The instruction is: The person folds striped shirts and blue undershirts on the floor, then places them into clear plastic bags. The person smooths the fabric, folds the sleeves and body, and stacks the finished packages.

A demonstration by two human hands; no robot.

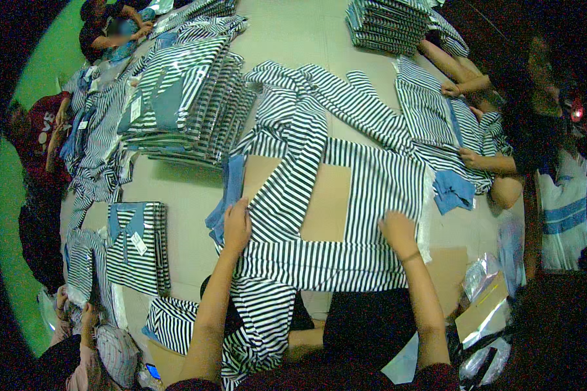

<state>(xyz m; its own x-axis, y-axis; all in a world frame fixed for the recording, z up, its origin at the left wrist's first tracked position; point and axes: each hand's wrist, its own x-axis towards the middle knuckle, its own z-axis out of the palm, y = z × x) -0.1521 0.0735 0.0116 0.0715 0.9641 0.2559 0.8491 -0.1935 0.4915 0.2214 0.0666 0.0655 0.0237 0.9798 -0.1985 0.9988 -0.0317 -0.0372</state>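
Note:
A black-and-white striped shirt (pixel 385 189) with a blue collar (pixel 233 182) lies spread in front of me. A brown cardboard sheet (pixel 332 202) rests on it, and a striped sleeve (pixel 287 182) crosses over the board. Along the near side, a strip of the shirt is folded over. My left hand (pixel 237 225) is closed on the cloth beside the collar. At the other end, near the white-edged hem, my right hand (pixel 398 233) is closed with its fingers curled on the striped fabric; the fingertips are partly hidden.
A tall stack of bagged striped shirts (pixel 176 98) stands at the far left, with a smaller stack (pixel 137 247) nearer. Another stack (pixel 388 26) is at the back. Co-workers handle striped shirts on both sides. Cardboard (pixel 447 274) and clear plastic bags (pixel 482 277) lie at my right.

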